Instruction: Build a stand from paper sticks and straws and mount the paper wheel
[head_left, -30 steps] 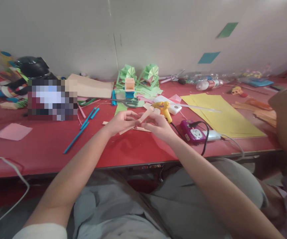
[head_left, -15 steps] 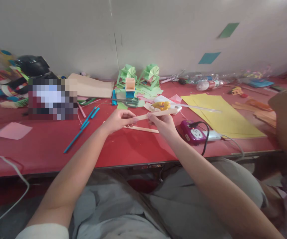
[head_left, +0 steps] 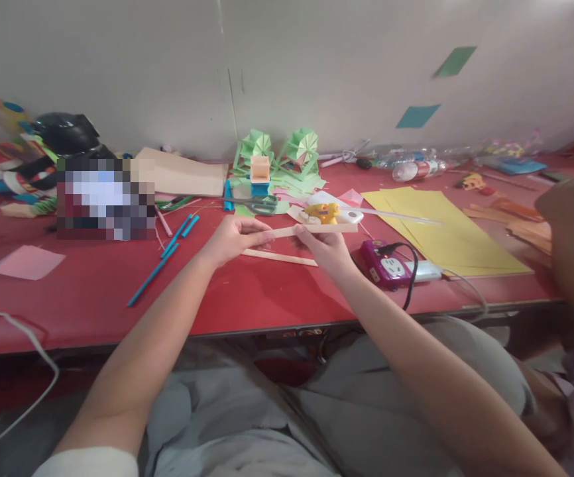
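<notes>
Both hands are holding one long, pale paper strip [head_left: 311,229] just above the red desk [head_left: 93,291], and the strip is lying nearly level, running from 9 o'clock toward 3 o'clock. The left hand [head_left: 232,238] is pinching its left end, fingers closed narrowly on it. The right hand [head_left: 324,246] is supporting the strip from below near its middle, fingers curled up around it. A second, similar strip [head_left: 280,257] is lying flat on the desk just under the hands. At 12 o'clock from the right hand, just beyond the held strip, a yellow glue gun [head_left: 323,212] is resting. A purple power socket [head_left: 389,264] with a black cable plugged in is sitting near the right hand at 3 o'clock, and yellow paper sheets [head_left: 441,228] are spreading out beyond it. Scissors [head_left: 254,202] are lying at 12 o'clock from the left hand, with green folded paper fans [head_left: 297,149] farther back by the wall. Blue paper sticks [head_left: 165,255] are lying at 9 o'clock from the left hand.
</notes>
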The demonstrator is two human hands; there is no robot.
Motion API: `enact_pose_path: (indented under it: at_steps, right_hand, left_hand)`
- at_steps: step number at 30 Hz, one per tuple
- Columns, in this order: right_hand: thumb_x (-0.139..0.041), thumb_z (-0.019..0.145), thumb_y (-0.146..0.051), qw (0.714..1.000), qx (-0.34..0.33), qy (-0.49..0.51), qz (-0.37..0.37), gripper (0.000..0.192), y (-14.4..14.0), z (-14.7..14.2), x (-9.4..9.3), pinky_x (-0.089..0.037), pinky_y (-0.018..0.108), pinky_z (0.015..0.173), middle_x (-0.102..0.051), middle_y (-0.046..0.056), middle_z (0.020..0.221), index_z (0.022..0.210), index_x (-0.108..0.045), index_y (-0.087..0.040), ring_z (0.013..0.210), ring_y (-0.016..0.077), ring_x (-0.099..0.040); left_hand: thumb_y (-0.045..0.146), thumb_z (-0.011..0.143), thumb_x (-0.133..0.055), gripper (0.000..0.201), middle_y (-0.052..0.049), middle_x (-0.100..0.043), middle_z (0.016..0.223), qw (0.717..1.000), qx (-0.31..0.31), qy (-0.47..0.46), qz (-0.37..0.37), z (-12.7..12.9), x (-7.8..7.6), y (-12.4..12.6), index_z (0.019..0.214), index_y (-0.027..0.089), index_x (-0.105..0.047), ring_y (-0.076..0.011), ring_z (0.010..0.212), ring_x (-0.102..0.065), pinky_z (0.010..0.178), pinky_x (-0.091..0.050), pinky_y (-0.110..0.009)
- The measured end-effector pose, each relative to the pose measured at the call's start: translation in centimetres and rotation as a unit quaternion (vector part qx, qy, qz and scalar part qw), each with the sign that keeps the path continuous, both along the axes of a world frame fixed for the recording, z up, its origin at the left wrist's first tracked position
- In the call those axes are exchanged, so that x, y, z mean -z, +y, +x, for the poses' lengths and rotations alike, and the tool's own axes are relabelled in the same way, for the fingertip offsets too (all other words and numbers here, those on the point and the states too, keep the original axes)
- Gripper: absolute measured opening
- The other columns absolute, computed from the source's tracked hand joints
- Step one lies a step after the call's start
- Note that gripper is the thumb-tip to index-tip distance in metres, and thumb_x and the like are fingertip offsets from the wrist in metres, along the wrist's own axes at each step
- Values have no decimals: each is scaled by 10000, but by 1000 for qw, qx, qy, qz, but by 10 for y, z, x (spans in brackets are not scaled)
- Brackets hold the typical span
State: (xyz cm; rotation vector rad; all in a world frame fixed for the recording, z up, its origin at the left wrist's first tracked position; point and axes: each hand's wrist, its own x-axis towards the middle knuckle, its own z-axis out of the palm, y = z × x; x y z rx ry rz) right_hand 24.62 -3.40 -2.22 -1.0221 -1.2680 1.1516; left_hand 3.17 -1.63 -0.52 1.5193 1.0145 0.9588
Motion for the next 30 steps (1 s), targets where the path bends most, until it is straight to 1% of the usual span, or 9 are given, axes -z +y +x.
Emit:
enact_pose_path:
  at_steps: [5, 11, 18, 23, 30]
  right_hand:
    - [-768, 703, -654, 999, 39, -16, 23, 460, 3, 1, 3, -607, 415, 737, -711, 66, 747, 749, -704, -201, 683, 204, -663]
    - [-765, 714, -639, 998, 47, -19, 26, 446, 4, 2, 5, -604, 402, 709, -701, 64, 739, 749, -700, -199, 681, 200, -658]
    - [-742, 749, -625, 998, 50, -9, 36, 429, 2, 1, 3, -593, 414, 737, -683, 62, 737, 722, -682, -202, 692, 194, -642]
    - [-752, 738, -620, 998, 53, -5, 35, 427, 2, 1, 2, -589, 405, 742, -686, 58, 736, 742, -684, -198, 691, 191, -642]
    - [-744, 762, -584, 997, 59, -7, 42, 396, 3, 0, 3, -590, 392, 727, -688, 58, 741, 758, -687, -192, 698, 190, -653]
  left_hand:
    - [450, 625, -900, 381, -99, -781, 797, 998, -46, -32, -2, -1, 0, 1, 820, 149, -772, -232, 734, -744, 755, -627, -378]
    - [463, 604, -910, 416, -103, -783, 807, 998, -46, -52, -12, -1, 0, 2, 835, 144, -775, -245, 730, -752, 770, -628, -406]
    - [461, 630, -896, 390, -112, -780, 804, 999, -31, -34, -28, -6, 0, 5, 821, 142, -778, -218, 724, -737, 727, -614, -350]
    - [477, 627, -894, 406, -117, -772, 769, 998, -37, -20, -50, -7, 1, 6, 813, 136, -776, -215, 700, -728, 713, -605, -352]
    - [495, 625, -885, 415, -100, -754, 700, 998, -53, -15, -9, -5, 0, 5, 769, 133, -744, -208, 639, -715, 659, -591, -339]
